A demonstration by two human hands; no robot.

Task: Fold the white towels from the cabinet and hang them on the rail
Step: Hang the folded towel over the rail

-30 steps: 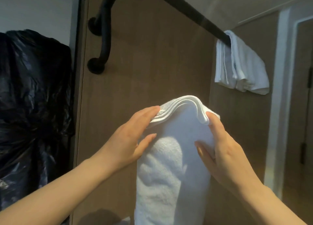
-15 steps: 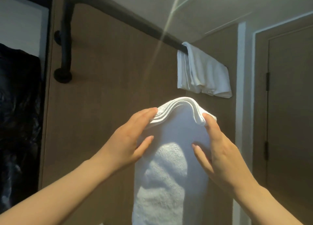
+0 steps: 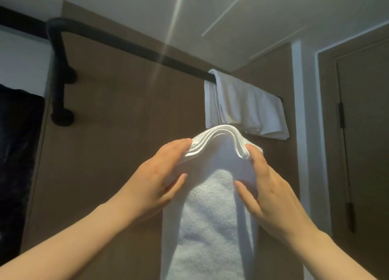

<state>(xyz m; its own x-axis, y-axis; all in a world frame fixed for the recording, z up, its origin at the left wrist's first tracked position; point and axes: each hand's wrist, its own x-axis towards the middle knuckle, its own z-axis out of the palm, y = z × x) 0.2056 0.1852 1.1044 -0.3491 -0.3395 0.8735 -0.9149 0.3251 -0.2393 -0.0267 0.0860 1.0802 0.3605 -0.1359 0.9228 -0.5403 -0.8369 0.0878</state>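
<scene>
White folded towel is being held up at centre frame, with its layered top edge arched between both hands and the rest hanging to the bottom edge. The left side is being pinched by the left hand: fingers laid together over the edge, thumb pressed on the front face. The right side is being pinched likewise by the right hand, fingers close together. The left forearm and right forearm are being angled up from the lower corners. The black rail is running from upper left towards centre right, above the towel and apart from it, and a hung towel is draped on its right end.

Judged best: the fold is carried over the bare rail left of the hung towel, with the layers kept pinched and the halves let down evenly.
</scene>
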